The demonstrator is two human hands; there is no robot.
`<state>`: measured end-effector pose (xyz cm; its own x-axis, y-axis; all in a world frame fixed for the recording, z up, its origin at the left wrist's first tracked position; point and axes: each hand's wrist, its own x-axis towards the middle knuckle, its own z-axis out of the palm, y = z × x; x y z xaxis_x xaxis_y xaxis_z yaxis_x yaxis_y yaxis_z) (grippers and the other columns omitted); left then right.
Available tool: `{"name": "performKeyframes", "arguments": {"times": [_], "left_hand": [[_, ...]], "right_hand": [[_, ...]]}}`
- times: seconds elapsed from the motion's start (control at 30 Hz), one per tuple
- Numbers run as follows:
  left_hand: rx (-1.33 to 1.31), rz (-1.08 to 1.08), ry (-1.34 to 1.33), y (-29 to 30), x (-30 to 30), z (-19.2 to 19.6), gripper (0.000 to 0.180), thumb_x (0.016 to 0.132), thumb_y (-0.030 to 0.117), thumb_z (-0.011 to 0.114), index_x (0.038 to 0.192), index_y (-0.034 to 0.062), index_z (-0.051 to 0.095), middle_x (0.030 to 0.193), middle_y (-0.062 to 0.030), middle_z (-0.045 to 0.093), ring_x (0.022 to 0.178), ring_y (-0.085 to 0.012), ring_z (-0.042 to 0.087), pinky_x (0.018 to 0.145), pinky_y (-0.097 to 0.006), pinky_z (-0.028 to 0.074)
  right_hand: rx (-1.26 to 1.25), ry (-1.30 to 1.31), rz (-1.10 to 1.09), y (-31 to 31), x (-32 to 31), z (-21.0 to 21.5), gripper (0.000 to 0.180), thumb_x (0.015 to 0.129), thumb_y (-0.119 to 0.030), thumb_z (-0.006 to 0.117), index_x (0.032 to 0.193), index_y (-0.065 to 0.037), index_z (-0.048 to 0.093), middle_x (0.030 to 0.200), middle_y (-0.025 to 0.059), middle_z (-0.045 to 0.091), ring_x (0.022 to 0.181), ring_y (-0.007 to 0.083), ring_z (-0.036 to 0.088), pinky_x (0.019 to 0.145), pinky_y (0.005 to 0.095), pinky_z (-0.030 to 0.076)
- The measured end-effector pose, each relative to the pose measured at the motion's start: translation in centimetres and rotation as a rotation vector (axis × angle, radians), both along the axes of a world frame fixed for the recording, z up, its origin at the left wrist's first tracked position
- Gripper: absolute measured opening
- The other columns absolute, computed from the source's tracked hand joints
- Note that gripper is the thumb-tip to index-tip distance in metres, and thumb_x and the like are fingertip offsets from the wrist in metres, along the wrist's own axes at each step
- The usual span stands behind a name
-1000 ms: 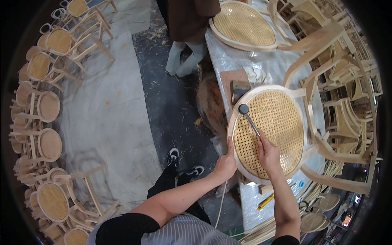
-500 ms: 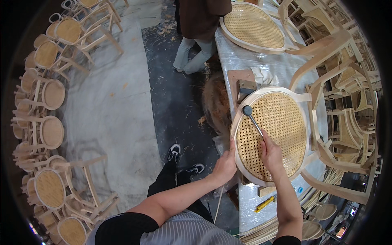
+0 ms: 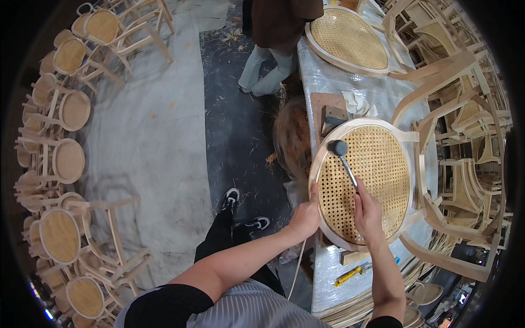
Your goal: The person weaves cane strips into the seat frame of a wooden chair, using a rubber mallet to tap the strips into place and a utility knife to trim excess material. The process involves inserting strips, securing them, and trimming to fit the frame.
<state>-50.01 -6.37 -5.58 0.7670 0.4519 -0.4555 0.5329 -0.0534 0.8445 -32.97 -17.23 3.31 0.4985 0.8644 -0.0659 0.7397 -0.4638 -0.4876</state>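
A pale wooden chair's round frame (image 3: 316,188), filled with woven cane webbing (image 3: 377,180), lies before me on the table. My right hand (image 3: 369,216) is closed around the handle of a mallet with a black head (image 3: 338,147). The head is over the frame's left inner edge, where the webbing meets the wood. At the frame's near left side, my left hand (image 3: 306,220) grips the rim, thumb along the wood and its other fingers partly hidden. A thin pale strip (image 3: 297,273) hangs below that hand.
A yellow cutter (image 3: 348,275) and a wood block (image 3: 354,257) lie on the plastic-covered table (image 3: 328,295). Beyond the frame are a dark block (image 3: 333,117) and a white cloth (image 3: 358,104). Another person (image 3: 276,27) stands ahead near another caned chair (image 3: 350,41). Chairs line the left.
The mallet head has lifted slightly off the frame's edge and looks larger. My left hand keeps its hold on the rim. The whole view has shifted a little.
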Motion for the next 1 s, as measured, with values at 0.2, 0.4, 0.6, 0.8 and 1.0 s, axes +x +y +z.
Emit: {"name": "performKeyframes", "arguments": {"times": [0.2,0.4,0.6,0.8,1.0], "left_hand": [[-0.018,0.005,-0.012,-1.1,0.3,0.4,0.090,0.100,0.007,0.049,0.171,0.0019,-0.006,0.094,-0.0407,0.070,0.088,-0.0552,0.072,0.085,-0.060,0.057],[-0.030,0.046,-0.021,-0.8,0.4,0.1,0.090,0.100,0.007,0.049,0.170,0.0012,-0.007,0.095,-0.0423,0.069,0.091,-0.0564,0.072,0.085,-0.061,0.056],[-0.037,0.053,0.018,-1.4,0.2,0.5,0.093,0.098,0.004,0.048,0.169,0.0006,-0.011,0.089,-0.0404,0.069,0.085,-0.0556,0.072,0.083,-0.059,0.057],[-0.120,-0.005,0.039,-3.8,-1.6,2.1,0.095,0.097,0.003,0.046,0.168,0.0006,-0.016,0.085,-0.0387,0.070,0.080,-0.0530,0.072,0.079,-0.058,0.057],[-0.183,0.063,0.035,-3.8,-1.6,1.6,0.098,0.099,0.009,0.051,0.168,0.0018,-0.017,0.092,-0.0393,0.071,0.085,-0.0518,0.074,0.082,-0.056,0.058]], "right_hand": [[-0.134,-0.093,0.089,-1.7,0.9,-0.8,0.048,0.106,-0.008,0.059,0.154,-0.010,0.057,0.102,0.0272,0.074,0.083,0.0451,0.072,0.076,0.0480,0.058],[0.294,-0.124,0.134,-2.3,-0.2,-1.4,0.050,0.106,-0.011,0.060,0.156,-0.016,0.057,0.094,0.0237,0.073,0.079,0.0442,0.071,0.072,0.0505,0.057],[-0.234,-0.144,0.174,-2.7,1.4,-1.6,0.050,0.107,-0.016,0.060,0.156,-0.022,0.055,0.088,0.0202,0.071,0.074,0.0429,0.069,0.068,0.0534,0.056],[-0.208,-0.097,0.141,-3.4,1.5,-1.4,0.047,0.107,-0.015,0.060,0.154,-0.020,0.058,0.089,0.0206,0.071,0.076,0.0431,0.070,0.069,0.0518,0.057],[0.069,0.052,0.089,-2.3,0.1,0.0,0.047,0.107,-0.012,0.061,0.153,-0.019,0.059,0.091,0.0231,0.071,0.077,0.0445,0.070,0.070,0.0506,0.057]]}}
